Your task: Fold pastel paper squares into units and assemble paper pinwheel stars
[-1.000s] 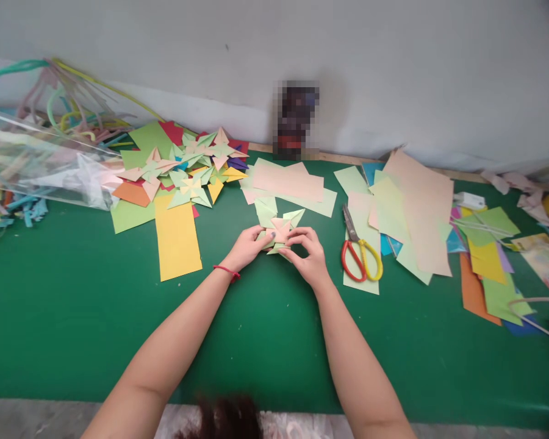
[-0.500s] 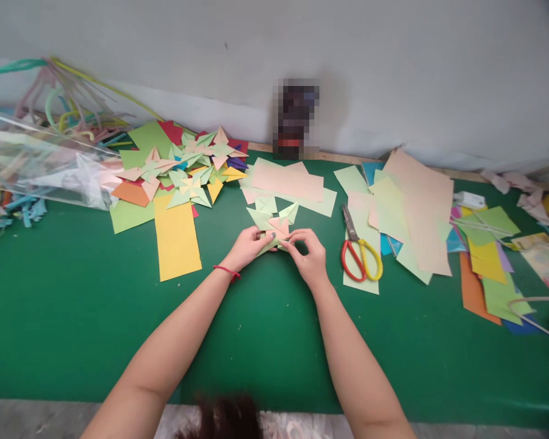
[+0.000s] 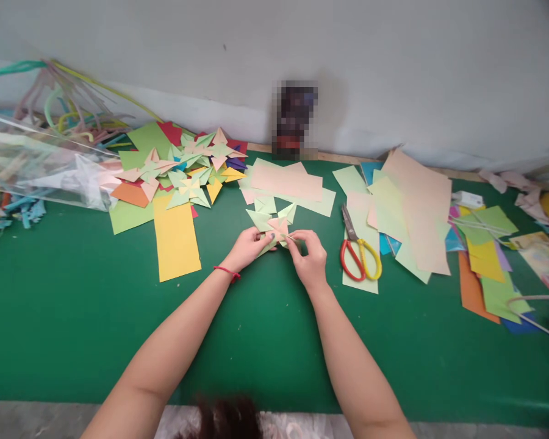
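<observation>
A folded paper star, light green with a pink centre, is held between both hands above the green table. My left hand grips its left side, thumb on top and the other fingers mostly hidden underneath. At the right edge, my right hand pinches one of the star's points between thumb and fingers. Just beyond the star lie pink paper sheets and a light green sheet. To the right, scissors with one red and one yellow handle rest on pale green paper.
Finished-looking folded stars are heaped at back left, beside a yellow sheet. A clear plastic bag lies far left. Large pink paper and coloured scraps cover the right. A blurred-out dark object leans on the wall.
My right fingers have shifted slightly at the star's right edge, and the point there has turned a little. The left hand keeps its hold. The whole view has drifted very slightly.
</observation>
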The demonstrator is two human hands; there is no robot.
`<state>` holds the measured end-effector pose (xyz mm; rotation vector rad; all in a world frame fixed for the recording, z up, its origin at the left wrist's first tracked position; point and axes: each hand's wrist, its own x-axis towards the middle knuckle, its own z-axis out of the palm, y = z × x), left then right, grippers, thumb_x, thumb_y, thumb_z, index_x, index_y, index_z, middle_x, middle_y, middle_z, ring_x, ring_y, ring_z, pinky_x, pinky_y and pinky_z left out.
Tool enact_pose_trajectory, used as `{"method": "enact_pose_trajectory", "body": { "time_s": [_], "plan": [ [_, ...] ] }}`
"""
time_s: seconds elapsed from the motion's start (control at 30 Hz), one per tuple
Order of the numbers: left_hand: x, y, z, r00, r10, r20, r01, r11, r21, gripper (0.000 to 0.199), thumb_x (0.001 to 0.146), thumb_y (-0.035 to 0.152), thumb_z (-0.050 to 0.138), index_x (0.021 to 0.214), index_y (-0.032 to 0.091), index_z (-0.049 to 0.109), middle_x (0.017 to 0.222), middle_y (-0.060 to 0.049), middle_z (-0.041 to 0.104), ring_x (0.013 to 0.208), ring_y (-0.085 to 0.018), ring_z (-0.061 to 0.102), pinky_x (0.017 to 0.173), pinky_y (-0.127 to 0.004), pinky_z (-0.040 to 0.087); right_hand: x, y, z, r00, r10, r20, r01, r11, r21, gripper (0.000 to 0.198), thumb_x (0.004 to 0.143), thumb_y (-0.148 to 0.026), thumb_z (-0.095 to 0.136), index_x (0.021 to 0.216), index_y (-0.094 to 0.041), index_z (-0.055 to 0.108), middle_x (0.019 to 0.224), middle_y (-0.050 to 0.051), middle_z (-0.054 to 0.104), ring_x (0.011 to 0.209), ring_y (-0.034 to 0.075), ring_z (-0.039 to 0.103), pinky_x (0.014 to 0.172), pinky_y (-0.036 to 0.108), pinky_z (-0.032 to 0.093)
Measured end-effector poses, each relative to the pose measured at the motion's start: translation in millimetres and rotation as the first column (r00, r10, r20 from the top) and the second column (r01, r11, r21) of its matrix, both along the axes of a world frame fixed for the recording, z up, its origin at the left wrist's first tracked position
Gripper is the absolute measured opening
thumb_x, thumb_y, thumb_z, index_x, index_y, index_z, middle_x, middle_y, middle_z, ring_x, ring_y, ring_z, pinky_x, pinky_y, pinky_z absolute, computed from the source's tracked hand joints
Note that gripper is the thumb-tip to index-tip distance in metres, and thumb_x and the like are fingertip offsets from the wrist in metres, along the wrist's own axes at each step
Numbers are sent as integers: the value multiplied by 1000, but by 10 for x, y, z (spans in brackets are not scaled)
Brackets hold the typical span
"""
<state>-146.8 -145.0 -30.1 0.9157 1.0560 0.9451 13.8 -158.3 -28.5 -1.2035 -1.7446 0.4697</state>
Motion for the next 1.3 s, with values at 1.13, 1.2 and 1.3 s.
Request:
{"method": "enact_pose_trajectory", "body": {
  "time_s": [1.13, 1.2, 1.3],
  "plan": [
    [-28, -6, 39, 992, -121, -46, 123, 992, 37, 42, 74, 38, 62, 103, 8, 60, 97, -11, 68, 83, -20, 64, 79, -35, 53, 2, 16, 9, 998, -59, -8, 58, 996, -71, 7, 82, -23, 56, 85, -21, 62, 80, 2, 56, 77, 15, 56, 71, 30, 47],
    [-29, -6, 38, 991, -126, -42, 127, 991, 37, 43, 74, 38, 62, 104, 8, 59, 98, -11, 68, 83, -19, 65, 78, -34, 53, 0, 20, 4, 998, -60, -9, 59, 995, -75, 7, 82, -23, 55, 85, -21, 62, 80, 2, 56, 78, 15, 56, 72, 30, 46],
    [-30, -6, 41, 993, -117, -22, 118, 992, 43, 42, 73, 39, 63, 103, 9, 59, 100, -11, 67, 83, -19, 65, 79, -35, 53, 2, 28, -6, 998, -58, -10, 57, 995, -80, 8, 82, -24, 55, 85, -22, 62, 80, 2, 56, 78, 15, 55, 72, 31, 46]
  ]
}}
